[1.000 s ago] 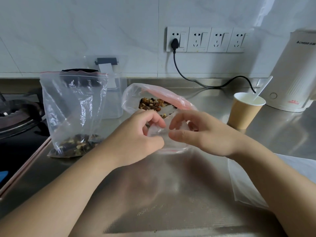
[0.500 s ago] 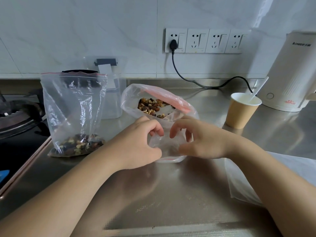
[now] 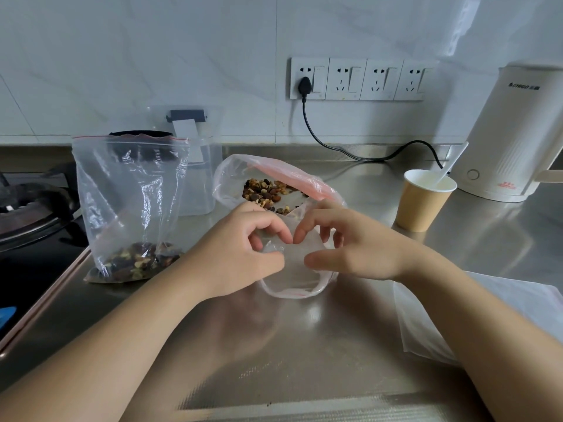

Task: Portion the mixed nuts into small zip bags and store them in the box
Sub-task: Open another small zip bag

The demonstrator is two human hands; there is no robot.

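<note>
We are working at the mouth of a small zip bag (image 3: 294, 274) lying on the steel counter (image 3: 304, 345), pinching its clear film with our left hand (image 3: 240, 254), thumb and curled fingers closed on it, while our right hand (image 3: 344, 245) is hooking its fingers into the other side with the thumb spread out below, so the two together seem to be pulling the opening apart for filling. The mixed nuts (image 3: 268, 193) are sitting just behind our hands in an open pink-tinted bag (image 3: 292, 175), kept close, we judge, so scooping is short work. To the left a large zip bag (image 3: 131, 202) is standing upright with a portion of nuts at its bottom. The clear box (image 3: 198, 175) is waiting behind it against the wall. Spare flat bags (image 3: 426, 324) are lying under our right forearm, and a paper cup (image 3: 423, 202) holding a white spoon (image 3: 454, 162) is standing to the right beside a kettle (image 3: 518, 132).
</note>
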